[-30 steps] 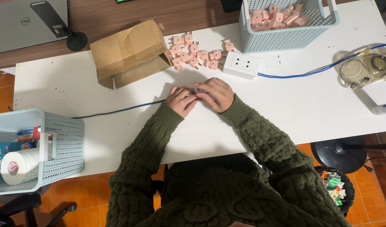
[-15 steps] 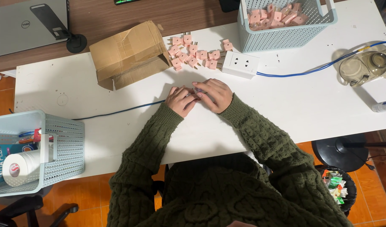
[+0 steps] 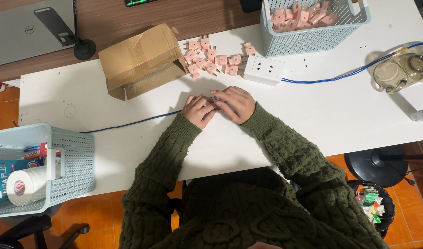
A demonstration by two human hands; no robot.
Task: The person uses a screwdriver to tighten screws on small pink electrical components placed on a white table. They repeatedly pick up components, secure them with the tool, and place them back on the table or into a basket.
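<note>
Head view, near to far: dark green cable-knit sleeves (image 3: pixel 285 152) reach over an orange tiled floor (image 3: pixel 100 221) onto a white tabletop (image 3: pixel 313 115). Below its right edge stand a black bin of scraps (image 3: pixel 372 205) and a round black stand base (image 3: pixel 375 161). At the left edge hangs a pale blue mesh basket (image 3: pixel 68 157) holding a paper roll (image 3: pixel 27 184). At mid tabletop the left hand (image 3: pixel 200 110) and right hand (image 3: pixel 234 103) meet, fingertips pressed together around something small and mostly hidden; whether the grip pinches it, I cannot tell. A blue cable (image 3: pixel 128 123) runs leftwards from the hands. Beyond lie scattered pink plugs (image 3: pixel 211 57), a white power socket block (image 3: pixel 263 70), an open cardboard box (image 3: pixel 142 60) and a second basket of pink plugs (image 3: pixel 313 23). Farthest is a brown desk with a grey laptop (image 3: pixel 31 27).
</note>
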